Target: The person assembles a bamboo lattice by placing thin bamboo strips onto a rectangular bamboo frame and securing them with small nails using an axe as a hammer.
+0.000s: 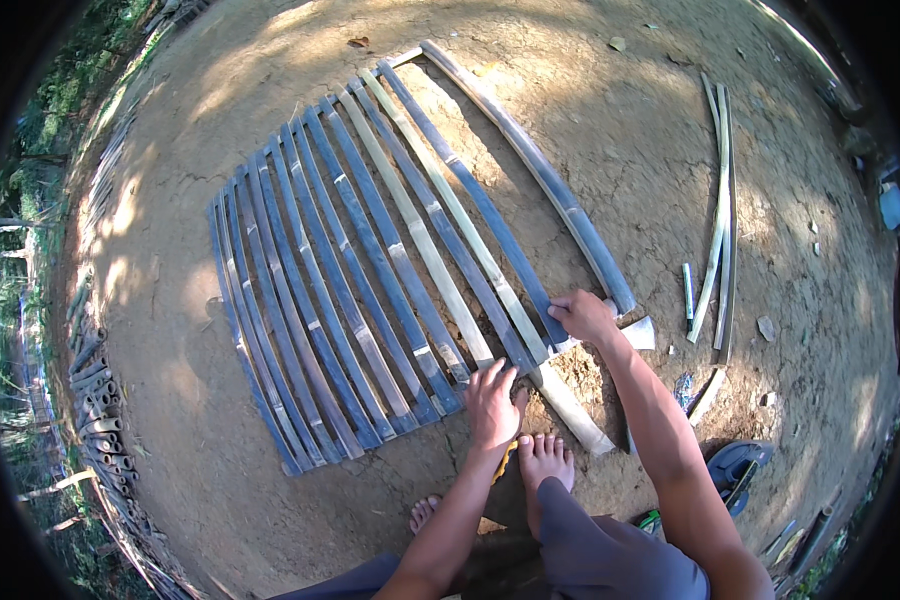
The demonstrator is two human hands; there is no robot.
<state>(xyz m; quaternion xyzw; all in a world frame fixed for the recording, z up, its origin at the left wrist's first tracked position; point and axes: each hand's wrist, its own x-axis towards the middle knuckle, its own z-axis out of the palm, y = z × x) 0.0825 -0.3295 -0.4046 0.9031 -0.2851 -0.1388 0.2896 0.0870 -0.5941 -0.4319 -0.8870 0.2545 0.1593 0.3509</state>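
Bamboo slats lie side by side on the ground, forming a slightly fanned panel; most are blue-grey, a few pale. My left hand rests on the near slat ends, fingers apart and on top, thumb side to the right. At the near right corner, my right hand has its fingers closed on the end of a dark bamboo slat. Farther right, a thicker bamboo rail angles away, its near end just beyond this hand. A pale bamboo strip sticks out toward me from under the slats.
Loose bamboo strips lie at right beside a small white tube-like stick. A pale flat piece lies past my right wrist. A dark sandal sits at lower right. Cut bamboo tubes are piled at left. My bare foot stands near the panel.
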